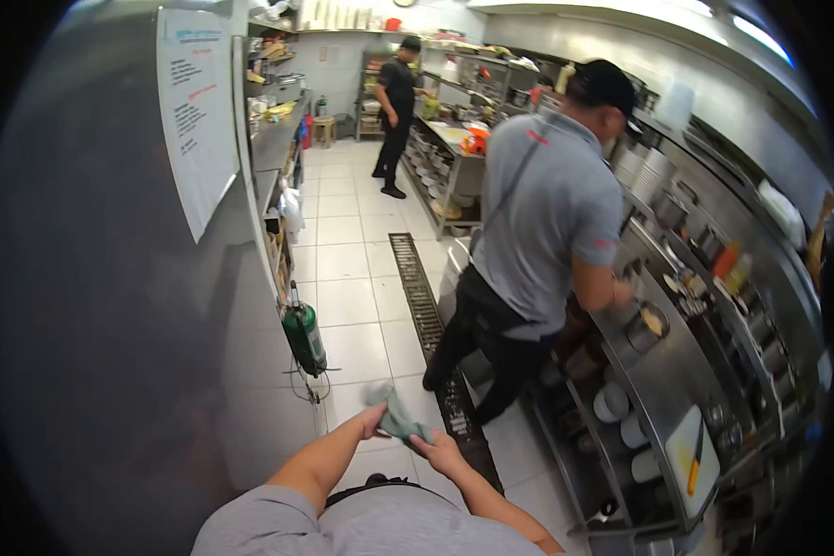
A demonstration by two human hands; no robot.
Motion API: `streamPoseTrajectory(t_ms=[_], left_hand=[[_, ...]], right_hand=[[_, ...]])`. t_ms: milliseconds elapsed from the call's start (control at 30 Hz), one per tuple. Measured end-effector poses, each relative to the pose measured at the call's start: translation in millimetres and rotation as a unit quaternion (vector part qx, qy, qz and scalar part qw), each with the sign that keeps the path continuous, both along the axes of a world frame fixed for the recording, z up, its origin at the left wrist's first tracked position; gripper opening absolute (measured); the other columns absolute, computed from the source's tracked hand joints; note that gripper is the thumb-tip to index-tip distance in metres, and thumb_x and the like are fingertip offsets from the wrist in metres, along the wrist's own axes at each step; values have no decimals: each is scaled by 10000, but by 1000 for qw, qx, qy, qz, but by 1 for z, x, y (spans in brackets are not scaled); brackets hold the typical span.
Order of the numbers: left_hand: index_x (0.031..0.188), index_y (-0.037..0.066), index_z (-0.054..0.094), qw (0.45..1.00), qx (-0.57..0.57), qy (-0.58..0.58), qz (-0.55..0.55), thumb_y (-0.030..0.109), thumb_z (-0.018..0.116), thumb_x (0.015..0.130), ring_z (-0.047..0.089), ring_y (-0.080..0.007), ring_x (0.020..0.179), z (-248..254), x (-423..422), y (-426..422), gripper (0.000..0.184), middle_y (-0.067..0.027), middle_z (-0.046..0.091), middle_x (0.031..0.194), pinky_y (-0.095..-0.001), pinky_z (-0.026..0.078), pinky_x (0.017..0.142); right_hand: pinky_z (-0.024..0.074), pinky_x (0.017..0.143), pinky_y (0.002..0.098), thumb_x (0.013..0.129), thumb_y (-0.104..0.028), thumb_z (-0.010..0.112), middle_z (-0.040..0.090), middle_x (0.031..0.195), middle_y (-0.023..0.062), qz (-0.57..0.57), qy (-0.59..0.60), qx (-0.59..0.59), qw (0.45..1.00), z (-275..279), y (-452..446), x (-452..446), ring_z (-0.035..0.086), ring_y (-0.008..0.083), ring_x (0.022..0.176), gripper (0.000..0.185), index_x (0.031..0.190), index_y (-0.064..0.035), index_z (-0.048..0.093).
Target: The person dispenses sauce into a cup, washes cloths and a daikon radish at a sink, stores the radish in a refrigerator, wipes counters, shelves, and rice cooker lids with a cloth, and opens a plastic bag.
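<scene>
A grey-green cloth (398,419) is stretched between my two hands, in front of my waist and above the tiled floor. My left hand (372,422) grips its left end, where the upper corner looks blurred. Its right end is pinched in my right hand (438,450), with the thumb lying on top. The cloth sags and folds in the middle.
A person in a grey shirt (551,213) stands close on the right at a steel counter (649,371). There, a knife (695,463) lies on a white cutting board (684,454). A green cylinder (303,335) stands left; a drain grate (415,287) runs along the floor. Another person (398,107) stands farther back.
</scene>
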State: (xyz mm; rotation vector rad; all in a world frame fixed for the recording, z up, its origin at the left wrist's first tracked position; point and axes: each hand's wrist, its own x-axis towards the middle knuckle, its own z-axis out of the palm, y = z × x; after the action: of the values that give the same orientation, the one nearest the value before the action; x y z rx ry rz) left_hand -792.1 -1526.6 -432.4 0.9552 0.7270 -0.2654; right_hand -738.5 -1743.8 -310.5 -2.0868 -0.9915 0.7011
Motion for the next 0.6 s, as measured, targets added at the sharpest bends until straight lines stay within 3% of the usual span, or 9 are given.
streamPoseTrajectory(t_ms=[100,200,267,300,367,433,500,567,600], left_hand=[[1102,4,568,966,170,49,187,401,528,883,635,-229,879,13,19,54,455,-138,633,1002,-367,531,713],[1005,-3,626,954,232,160,98,415,534,856,639,-241,897,34,21,106,454,-190,646,937,-379,529,703],[945,-24,666,877,437,199,17,461,536,809,627,-301,950,41,32,132,520,-234,643,1002,-386,504,787],[958,-24,670,811,542,220,-10,473,533,797,620,-321,975,40,39,142,540,-231,638,1050,-386,490,827],[986,8,681,818,520,244,30,459,564,778,602,-354,1014,68,53,154,510,-181,654,1045,-414,444,918],[969,9,686,691,706,76,134,433,612,742,601,-361,996,83,73,176,487,-152,670,983,-440,424,942],[910,-1,690,660,742,24,117,365,625,745,616,-355,909,100,106,214,407,-142,677,894,-459,424,924],[875,30,669,955,193,-120,192,352,526,848,627,-358,851,111,135,265,353,-147,668,834,-466,384,980],[793,56,660,886,-65,-436,143,409,432,915,636,-352,880,105,146,299,438,-114,666,777,-491,388,980]], right_hand=[[433,864,381,853,-337,634,621,1054,137,-8,-163,107,981,15,55,24,565,313,979,301,992,-73,676],[457,774,320,856,-282,657,653,934,85,-75,95,130,984,34,87,63,588,183,849,288,947,-11,683],[464,681,257,864,-263,662,662,821,28,-139,227,143,953,32,103,96,564,80,736,257,933,-18,694],[462,691,259,869,-239,655,662,836,27,-150,221,178,947,30,113,113,576,94,751,242,939,-10,691],[461,697,267,880,-208,639,657,833,27,-189,298,172,920,74,129,138,577,106,746,218,934,-2,682],[461,704,276,888,-183,623,652,831,27,-177,323,228,901,60,148,183,579,115,741,189,930,-6,672],[487,752,308,901,-183,593,658,862,58,-172,374,241,879,70,168,225,623,163,778,201,948,7,640],[495,827,348,916,-190,562,657,954,107,-186,491,292,799,99,199,265,640,225,864,238,1012,24,603],[478,896,378,924,-202,544,632,1066,142,-159,538,333,758,110,217,287,624,262,968,285,1079,36,566]])
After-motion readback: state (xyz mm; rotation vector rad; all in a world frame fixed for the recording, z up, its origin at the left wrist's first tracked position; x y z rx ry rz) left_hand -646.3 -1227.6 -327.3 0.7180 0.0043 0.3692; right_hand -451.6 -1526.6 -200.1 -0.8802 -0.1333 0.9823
